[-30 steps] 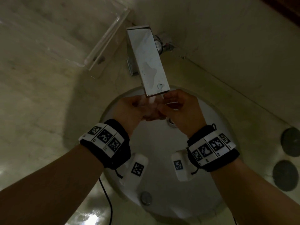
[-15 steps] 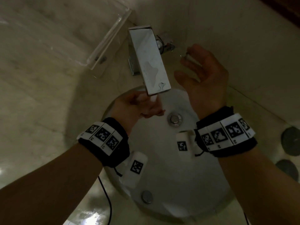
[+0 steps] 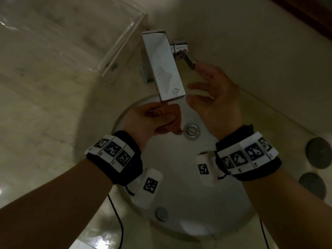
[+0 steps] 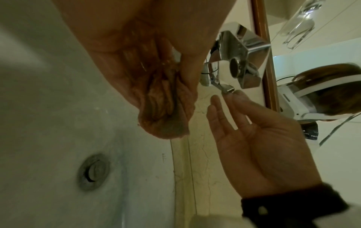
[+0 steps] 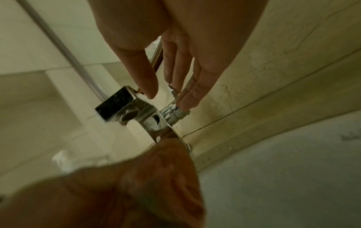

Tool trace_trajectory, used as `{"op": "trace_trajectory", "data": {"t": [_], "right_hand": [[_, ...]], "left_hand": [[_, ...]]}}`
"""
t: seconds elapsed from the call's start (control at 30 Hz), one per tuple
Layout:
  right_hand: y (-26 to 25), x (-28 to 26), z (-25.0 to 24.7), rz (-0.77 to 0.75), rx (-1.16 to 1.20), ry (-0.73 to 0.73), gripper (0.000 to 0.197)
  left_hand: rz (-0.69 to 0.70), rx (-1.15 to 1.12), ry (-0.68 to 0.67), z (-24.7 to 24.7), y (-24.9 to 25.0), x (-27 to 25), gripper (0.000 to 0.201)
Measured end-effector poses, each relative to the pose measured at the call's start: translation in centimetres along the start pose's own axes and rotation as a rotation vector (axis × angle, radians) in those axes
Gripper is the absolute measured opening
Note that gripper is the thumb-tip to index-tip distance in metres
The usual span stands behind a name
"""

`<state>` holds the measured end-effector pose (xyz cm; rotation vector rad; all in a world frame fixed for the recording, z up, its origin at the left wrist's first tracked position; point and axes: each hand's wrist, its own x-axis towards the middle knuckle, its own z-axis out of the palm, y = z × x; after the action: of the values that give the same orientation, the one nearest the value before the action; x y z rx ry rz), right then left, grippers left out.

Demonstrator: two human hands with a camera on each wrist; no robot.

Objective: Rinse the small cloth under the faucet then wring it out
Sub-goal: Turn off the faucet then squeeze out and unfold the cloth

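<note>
The small cloth (image 4: pixel 166 106), orange-brown and bunched, is clenched in the left hand (image 3: pixel 152 121) just below the faucet (image 3: pixel 165 69) spout, over the sink (image 3: pixel 179 212). The right hand (image 3: pixel 215 94) is spread, nothing gripped; its fingertips (image 4: pixel 239 94) appear to touch the faucet lever (image 3: pixel 188 59), though blur limits certainty.

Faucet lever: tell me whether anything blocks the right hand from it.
Nothing visible does. The right hand is open, its fingertips at the tip of the faucet lever; the left hand holds the cloth bunched below the spout.
</note>
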<state>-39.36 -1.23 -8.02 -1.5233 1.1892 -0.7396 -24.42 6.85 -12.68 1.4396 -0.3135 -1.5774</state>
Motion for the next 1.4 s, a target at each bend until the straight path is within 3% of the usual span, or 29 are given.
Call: {"op": "trace_trajectory", "data": {"t": [0.13, 0.2, 0.3, 0.43, 0.53, 0.6, 0.67, 0.73, 0.8, 0.83, 0.93, 1.03, 1.17, 1.4], "right_hand": [[2.2, -2.8, 0.0, 0.062, -0.385, -0.185, 0.036], [2.7, -3.5, -0.1, 0.173, -0.267, -0.259, 0.031], [2.7, -4.0, -0.8, 0.126, -0.204, -0.256, 0.013], [2.8, -4.7, -1.4, 0.129, -0.107, -0.175, 0.012], [2.8, -5.4, -1.8, 0.097, -0.216, -0.194, 0.014], [2.6, -6.1, -1.8, 0.021, -0.347, -0.189, 0.021], [2.2, -6.7, -1.8, -0.14, -0.443, -0.2, 0.046], [2.2, -7.2, -1.7, -0.33, -0.608, -0.306, 0.074], [2.4, -7.4, -1.5, -0.498, -0.855, -0.401, 0.087], [2.6, -7.3, -1.4, -0.552, -0.96, -0.416, 0.088], [3.0, -7.2, -1.1, -0.61, -1.058, -0.386, 0.068], [3.4, -7.2, -0.8, -0.597, -1.055, -0.349, 0.045], [3.1, -7.7, -0.1, -0.538, -1.124, -0.29, 0.015], [1.7, -7.6, 1.1, -0.282, -1.276, -0.396, 0.026]], "left_hand": [[0.025, 0.151, -0.02, 0.0, 0.4, -0.5, 0.056], [0.037, 0.244, -0.052, 0.2, 0.5, -1.0, 0.064], [0.058, 0.365, -0.08, 0.9, 0.8, -1.8, 0.073], [0.1, 0.44, -0.233, 2.6, 0.5, -2.6, 0.038], [0.116, 0.651, -0.235, 3.2, 0.5, -3.0, 0.028], [0.07, 0.775, -0.219, 3.2, 0.4, -3.0, 0.01], [0.016, 0.827, -0.175, 3.2, 0.3, -2.8, 0.011], [-0.006, 0.825, -0.164, 3.4, 0.6, -3.1, 0.011], [0.004, 0.886, -0.246, 4.0, 0.8, -3.5, 0.009], [0.017, 0.935, -0.309, 4.3, 0.9, -3.7, 0.007], [0.011, 1.01, -0.403, 4.8, 0.6, -3.8, 0.034], [0.084, 1.223, -0.401, 5.2, 0.4, -3.9, 0.013], [0.156, 1.647, -0.414, 5.4, -0.1, -4.2, 0.022], [0.153, 1.844, -0.233, 4.7, -1.6, -3.6, 0.03]]}}
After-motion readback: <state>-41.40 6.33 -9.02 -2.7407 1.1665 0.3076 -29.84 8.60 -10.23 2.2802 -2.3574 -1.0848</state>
